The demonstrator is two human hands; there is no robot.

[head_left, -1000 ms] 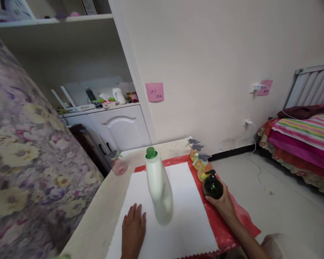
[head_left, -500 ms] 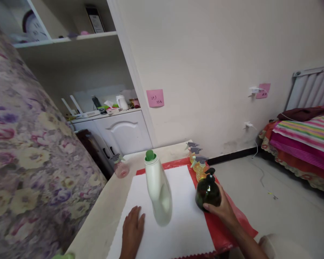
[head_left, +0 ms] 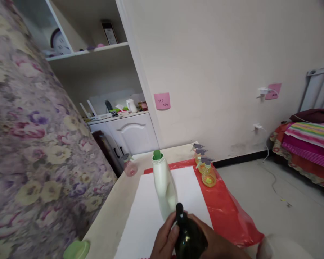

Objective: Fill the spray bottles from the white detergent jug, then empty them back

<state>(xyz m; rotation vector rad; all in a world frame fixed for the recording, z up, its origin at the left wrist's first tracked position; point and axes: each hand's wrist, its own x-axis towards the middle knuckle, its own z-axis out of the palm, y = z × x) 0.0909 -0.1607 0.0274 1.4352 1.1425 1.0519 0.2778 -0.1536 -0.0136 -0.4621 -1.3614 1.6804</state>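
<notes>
A dark green pump bottle (head_left: 188,235) is held low in front of me, over the near edge of the white sheet (head_left: 151,212). My right hand (head_left: 218,244) wraps around its body from the right. My left hand (head_left: 166,237) is at the bottle's neck, fingers curled by the black pump head. Just behind stands a tall white bottle (head_left: 164,189) with a green funnel-like insert in its open mouth.
Yellow spray bottles (head_left: 207,172) stand on the red plastic sheet (head_left: 229,212) at the right. A pink spray bottle (head_left: 129,167) sits at the table's far left, a green cap (head_left: 77,249) at the near left. A floral curtain hangs left; a bed is far right.
My right hand lifted the dark green bottle from the red sheet and brought it in front of me. My left hand left the white sheet and came up to the pump head.
</notes>
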